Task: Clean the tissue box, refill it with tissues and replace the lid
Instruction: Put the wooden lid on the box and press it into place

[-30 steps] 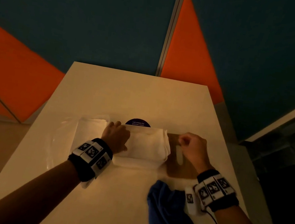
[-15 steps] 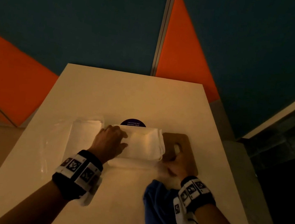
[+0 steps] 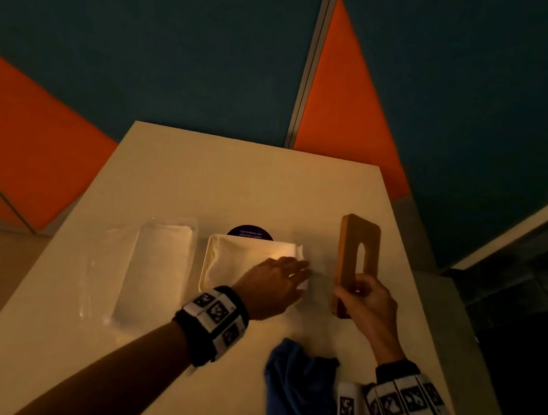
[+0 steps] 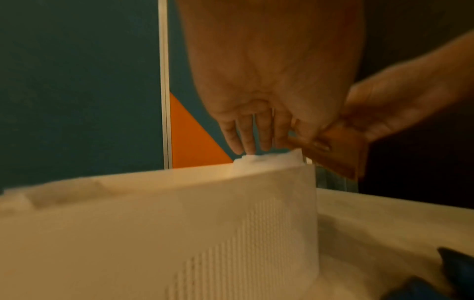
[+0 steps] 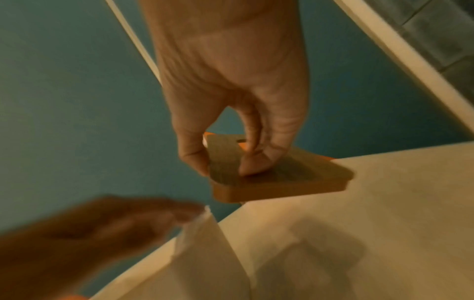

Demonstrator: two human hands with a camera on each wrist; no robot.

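Now, head view: the right hand [image 3: 366, 305] pinches the wooden lid [image 3: 357, 262] by its near end, thumb through the slot, lid raised on edge just right of the tissue box [image 3: 210, 268]; the left hand [image 3: 273, 285] lies flat, fingers straight, on the tissues [image 3: 253, 249] at the box's right end.
Left wrist view: straight fingertips [image 4: 246, 146] touch the tissue stack, which stands proud of the box rim; keep it pressed below the rim.
Right wrist view: thumb and fingers [image 5: 252, 164] clamp the lid; lower it level, slot over the stack, and slide the left hand out last.
Risk: tissue caught under the lid's edge.
Changed: half a second ago the lid lay flat on the table [image 3: 200, 181]; it is lifted now, and the left hand has shifted rightward.
Also: a spare pack [image 3: 154, 272] and a blue cloth [image 3: 298, 393] lie nearby.
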